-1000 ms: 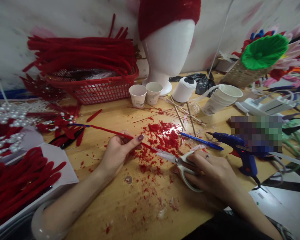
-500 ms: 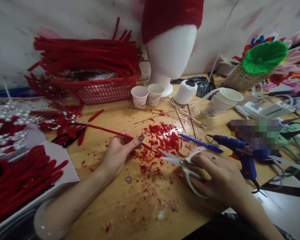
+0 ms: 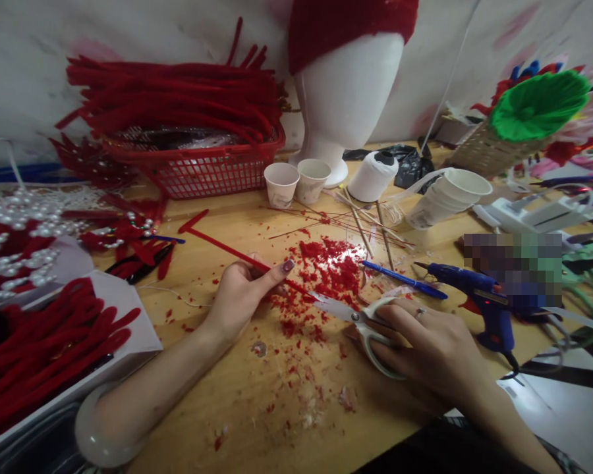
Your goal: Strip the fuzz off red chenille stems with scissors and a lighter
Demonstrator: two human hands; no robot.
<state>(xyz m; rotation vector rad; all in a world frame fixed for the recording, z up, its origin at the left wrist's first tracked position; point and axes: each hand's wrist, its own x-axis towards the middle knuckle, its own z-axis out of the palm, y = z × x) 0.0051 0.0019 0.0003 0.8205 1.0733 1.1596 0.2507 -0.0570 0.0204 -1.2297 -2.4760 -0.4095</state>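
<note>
Pinched between thumb and fingers of my left hand [image 3: 244,293] is a long red pipe cleaner [image 3: 222,249], slanting from upper left down to the right. My right hand [image 3: 425,339] is closed round the handles of pale-handled scissors [image 3: 348,311]. The scissors' blades look nearly closed, with their tips at the lower right end of the pipe cleaner; whether they touch it I cannot tell. Loose red fuzz clippings [image 3: 329,263] lie scattered on the wooden table [image 3: 257,421] behind and beneath the blades.
A blue pen [image 3: 405,280] and a blue glue gun [image 3: 474,289] lie right of the clippings. Behind stand paper cups [image 3: 281,184], a thread spool [image 3: 373,176], a white mannequin head [image 3: 346,99] and a red basket [image 3: 212,172]. At left, a white box [image 3: 123,329] holds red fuzzy strips.
The scissors' blades have come together from a wider gap at the pipe cleaner's end. The pipe cleaner's far end has tilted up slightly, and the whole view has shifted a little.
</note>
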